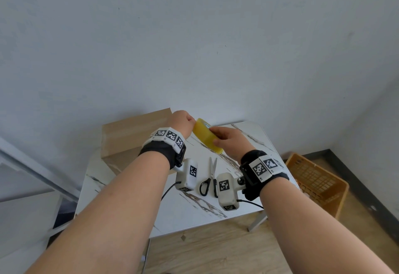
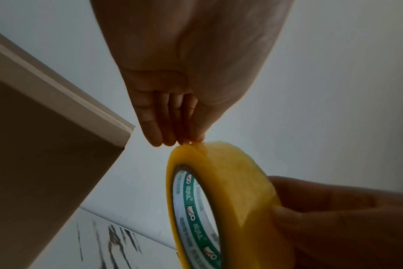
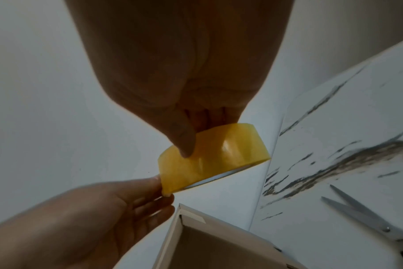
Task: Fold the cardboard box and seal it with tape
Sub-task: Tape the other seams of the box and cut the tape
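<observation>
The yellow tape roll is held up in the air above the table's back edge. My right hand grips it, thumb on the outer face and the other fingers behind. My left hand pinches the roll's rim with thumb and fingertips. The roll's core is printed green and white. The brown cardboard box stands on the table at the back left, just left of my left hand. A corner of the box shows below the roll.
Black-handled scissors lie slightly parted on the white marble-patterned table, under my wrists. An orange plastic basket sits on the wooden floor to the right. A grey wall stands close behind the table.
</observation>
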